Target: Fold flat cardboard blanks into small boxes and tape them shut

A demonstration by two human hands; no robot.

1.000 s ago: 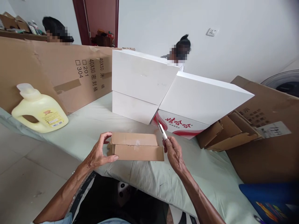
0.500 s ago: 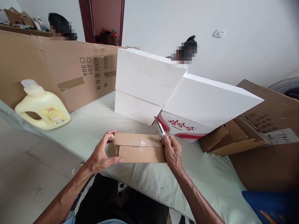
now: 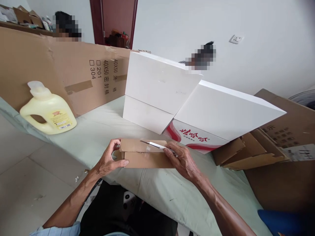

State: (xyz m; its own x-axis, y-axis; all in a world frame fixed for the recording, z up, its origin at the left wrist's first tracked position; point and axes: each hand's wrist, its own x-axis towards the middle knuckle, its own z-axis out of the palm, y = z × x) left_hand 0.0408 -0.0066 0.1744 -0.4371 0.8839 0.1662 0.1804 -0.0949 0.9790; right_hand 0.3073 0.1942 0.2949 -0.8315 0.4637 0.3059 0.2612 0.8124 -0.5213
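Note:
A small brown cardboard box lies lengthwise before me, with a seam along its top and a scrap of clear tape at the middle. My left hand grips its left end, thumb on the near side and fingers over the far edge. In my right hand is a utility knife, its blade pointing left above the far part of the box top. That hand also covers the box's right end; whether it presses on the cardboard I cannot tell.
Beyond the box stand white boxes, one with red print. A yellow detergent jug and a big carton are at the left. Folded cardboard leans at the right on the pale green cloth. Two people sit behind the boxes.
My right hand has turned the knife from pointing away to pointing left across the box top. My left hand keeps its hold, and the view has shifted slightly.

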